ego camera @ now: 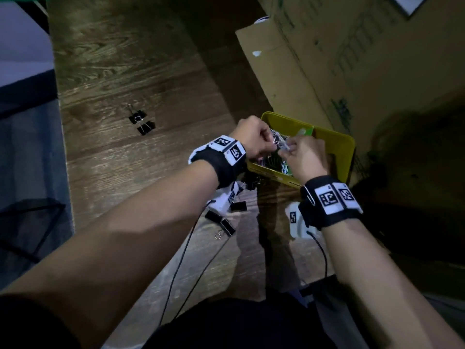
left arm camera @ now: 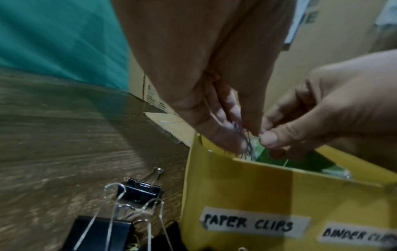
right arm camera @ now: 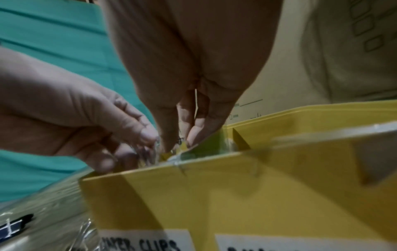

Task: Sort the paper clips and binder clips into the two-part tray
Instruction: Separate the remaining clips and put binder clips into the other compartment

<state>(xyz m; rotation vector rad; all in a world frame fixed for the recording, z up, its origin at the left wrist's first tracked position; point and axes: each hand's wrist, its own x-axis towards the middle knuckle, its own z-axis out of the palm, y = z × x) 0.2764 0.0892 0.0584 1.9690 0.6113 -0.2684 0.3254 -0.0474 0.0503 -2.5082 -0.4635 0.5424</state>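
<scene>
A yellow two-part tray (ego camera: 337,144) stands on the wooden table, its front wall (left arm camera: 247,195) labelled "PAPER CLIPS" and "BINDER CLIPS". Both hands meet over the left, paper-clip part. My left hand (ego camera: 270,147) pinches a tangle of paper clips (left arm camera: 247,144) just above the rim. My right hand (ego camera: 289,149) pinches the same bunch from the right, thumb and finger tight together (left arm camera: 266,141). In the right wrist view the right hand (right arm camera: 178,142) points down into the tray beside the left hand (right arm camera: 137,147). More paper clips (ego camera: 274,161) lie inside.
Two black binder clips (ego camera: 142,122) lie far left on the table; several more (ego camera: 226,222) sit under my left wrist, also close up (left arm camera: 142,188). Cardboard boxes (ego camera: 327,59) stand right behind the tray. A green divider (ego camera: 305,132) splits the tray. Cables hang from both wrists.
</scene>
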